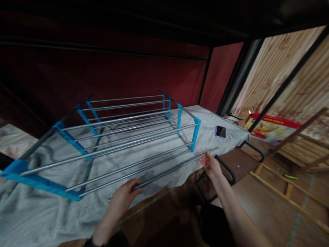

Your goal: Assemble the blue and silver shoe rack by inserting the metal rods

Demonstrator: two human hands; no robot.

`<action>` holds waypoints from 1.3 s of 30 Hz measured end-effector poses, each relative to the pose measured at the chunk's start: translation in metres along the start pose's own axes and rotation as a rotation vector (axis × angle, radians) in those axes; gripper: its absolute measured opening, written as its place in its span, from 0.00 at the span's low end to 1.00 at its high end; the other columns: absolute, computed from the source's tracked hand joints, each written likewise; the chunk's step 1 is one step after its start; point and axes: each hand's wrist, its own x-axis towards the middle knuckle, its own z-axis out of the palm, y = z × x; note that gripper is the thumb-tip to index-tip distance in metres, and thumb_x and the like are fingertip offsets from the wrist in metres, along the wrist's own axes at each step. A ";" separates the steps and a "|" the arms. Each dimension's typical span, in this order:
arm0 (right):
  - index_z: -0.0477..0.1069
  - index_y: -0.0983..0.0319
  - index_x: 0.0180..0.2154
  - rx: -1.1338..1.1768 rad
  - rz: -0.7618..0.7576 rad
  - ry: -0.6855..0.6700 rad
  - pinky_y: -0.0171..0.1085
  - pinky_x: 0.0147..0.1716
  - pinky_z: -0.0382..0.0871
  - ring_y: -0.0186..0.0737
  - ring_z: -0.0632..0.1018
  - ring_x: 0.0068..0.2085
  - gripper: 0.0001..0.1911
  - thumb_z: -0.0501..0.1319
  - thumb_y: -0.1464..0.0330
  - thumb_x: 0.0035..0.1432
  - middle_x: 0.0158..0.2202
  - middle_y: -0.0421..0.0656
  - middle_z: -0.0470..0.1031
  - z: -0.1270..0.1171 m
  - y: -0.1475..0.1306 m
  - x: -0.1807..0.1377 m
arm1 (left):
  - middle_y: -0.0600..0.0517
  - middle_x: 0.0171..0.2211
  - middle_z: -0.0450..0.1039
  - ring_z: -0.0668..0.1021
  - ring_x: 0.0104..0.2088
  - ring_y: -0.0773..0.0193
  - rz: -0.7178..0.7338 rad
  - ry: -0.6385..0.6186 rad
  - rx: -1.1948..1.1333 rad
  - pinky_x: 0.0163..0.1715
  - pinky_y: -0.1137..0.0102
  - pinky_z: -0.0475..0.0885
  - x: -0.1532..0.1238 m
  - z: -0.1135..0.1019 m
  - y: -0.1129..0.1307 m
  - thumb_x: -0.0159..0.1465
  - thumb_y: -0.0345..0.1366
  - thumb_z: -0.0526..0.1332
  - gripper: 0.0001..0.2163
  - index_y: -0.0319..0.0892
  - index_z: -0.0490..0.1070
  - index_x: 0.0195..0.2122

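Observation:
Both hands grip one long grey metal tube (169, 170), held at a slant in front of me. My left hand (125, 193) is closed round its nearer left part, and a short end shows past the wrist. Fingers of my right hand (210, 164) close round it towards the other end, whose tip pokes out beyond them. Just past the tube lies a partly built rack (123, 145) with silver bars and blue plastic brackets (196, 133). It rests on its side on a grey blanket (164, 137). The tube is apart from the nearest blue bracket.
A phone (220, 132) lies on the blanket at the right. Beside the bed edge stands a brown chair (235, 163) with black arms. A red and yellow box (275, 128), a wooden ladder-like frame (290, 192) and green-handled pliers (290, 176) are farther right. Dark bed posts rise around.

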 end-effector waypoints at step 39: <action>0.70 0.63 0.31 0.120 -0.076 0.109 0.27 0.27 0.75 0.27 0.76 0.23 0.09 0.55 0.75 0.63 0.27 0.39 0.77 -0.020 -0.021 0.013 | 0.54 0.25 0.75 0.77 0.24 0.69 -0.451 0.402 -1.236 0.24 0.78 0.73 -0.005 -0.051 -0.012 0.45 0.29 0.74 0.11 0.39 0.75 0.28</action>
